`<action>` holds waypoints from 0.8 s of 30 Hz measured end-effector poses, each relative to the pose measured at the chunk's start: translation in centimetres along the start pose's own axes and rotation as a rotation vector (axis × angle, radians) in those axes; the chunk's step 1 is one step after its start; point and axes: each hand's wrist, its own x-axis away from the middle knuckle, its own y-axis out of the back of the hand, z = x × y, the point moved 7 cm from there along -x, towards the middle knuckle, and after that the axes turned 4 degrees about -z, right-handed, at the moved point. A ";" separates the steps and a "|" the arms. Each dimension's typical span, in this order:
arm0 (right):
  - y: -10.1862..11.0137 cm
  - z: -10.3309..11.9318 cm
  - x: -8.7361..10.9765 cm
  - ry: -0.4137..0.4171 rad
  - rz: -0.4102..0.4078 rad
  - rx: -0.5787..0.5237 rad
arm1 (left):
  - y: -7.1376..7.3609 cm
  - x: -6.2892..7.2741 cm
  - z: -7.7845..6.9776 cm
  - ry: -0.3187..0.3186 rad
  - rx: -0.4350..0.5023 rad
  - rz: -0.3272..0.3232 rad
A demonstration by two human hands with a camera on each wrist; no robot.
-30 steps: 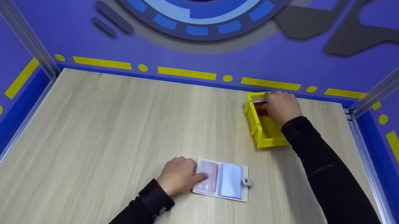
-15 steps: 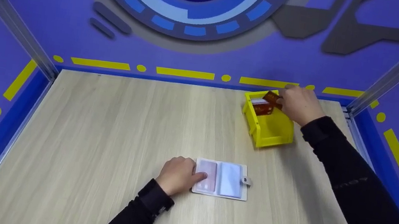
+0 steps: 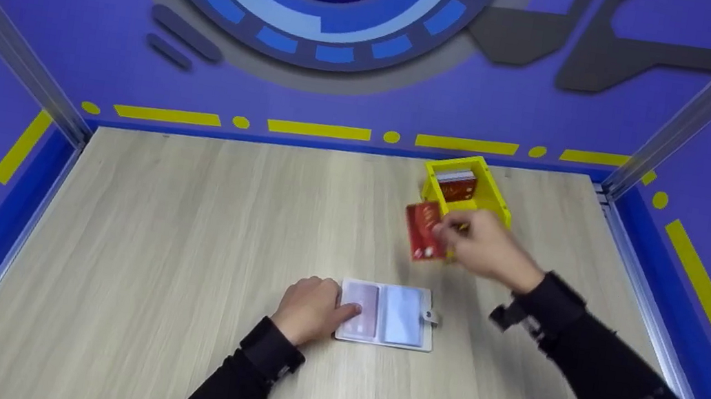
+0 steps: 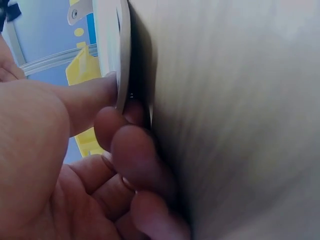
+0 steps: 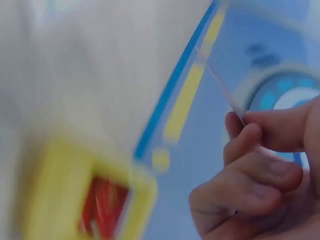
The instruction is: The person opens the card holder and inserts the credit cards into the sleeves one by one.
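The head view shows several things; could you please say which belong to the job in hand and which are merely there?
Likely in the job:
red card, pinched by the right hand
open card holder, pinched by the left hand
yellow bin with more cards

Just surroundings:
wooden tabletop
blue wall panel
metal post

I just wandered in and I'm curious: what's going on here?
A person's right hand pinches a red card, held up near a yellow bin with more cards inside. Their left hand grips the left edge of an open card holder on the table. The red card is apart from the holder.
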 end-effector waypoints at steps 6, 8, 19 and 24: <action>-6.6 -0.4 2.4 -0.012 0.130 -0.057 | 0.1 0.0 0.1 0.015 0.007 -0.001; -8.4 -1.1 2.7 -0.032 0.159 -0.034 | 0.1 0.0 0.1 0.018 0.012 0.005; -11.9 -3.1 2.4 -0.088 0.154 0.111 | 0.2 0.0 0.1 0.019 0.009 0.011; -12.5 -2.9 2.0 -0.087 0.180 0.151 | 0.1 0.1 0.0 -0.008 0.003 -0.003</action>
